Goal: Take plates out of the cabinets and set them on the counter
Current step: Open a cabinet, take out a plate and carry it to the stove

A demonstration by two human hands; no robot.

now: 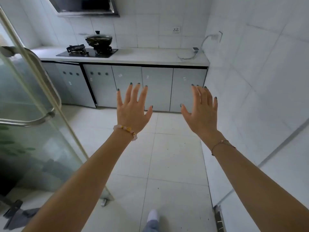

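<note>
left hand (132, 111): raised in front of the body, back of the hand toward the camera, fingers straight and spread; released, it holds nothing.
right hand (203, 113): raised at the same height, well apart from the left hand, fingers straight and closer together, thumb out to the side; also released, holding nothing.
wrists: a bracelet of pale beads (126, 131) is on the left wrist, and a thin cord bracelet (220, 144) is on the right wrist.
cabinets (157, 87): a row of grey doors under the table, all closed; both hands are seen in front of the doors but do not touch them.
plates: I cannot tell where they are, because the cabinet doors hide the inside.
table (150, 56): a white top that runs along the tiled back wall.
gas stove (87, 51): black, set in the left part of the table; a dark wok with a lid (98, 40) stands on its right burner.
small device with cable (195, 50): lies on the right end of the table, near the side wall.
range hood (87, 7): on the wall above the stove.
wall socket (176, 29): on the back wall above the table.
glass door (25, 114): at the left, with a curved metal handle (50, 91).
floor (167, 156): light tiles; one foot (153, 215) shows at the bottom edge.
</note>
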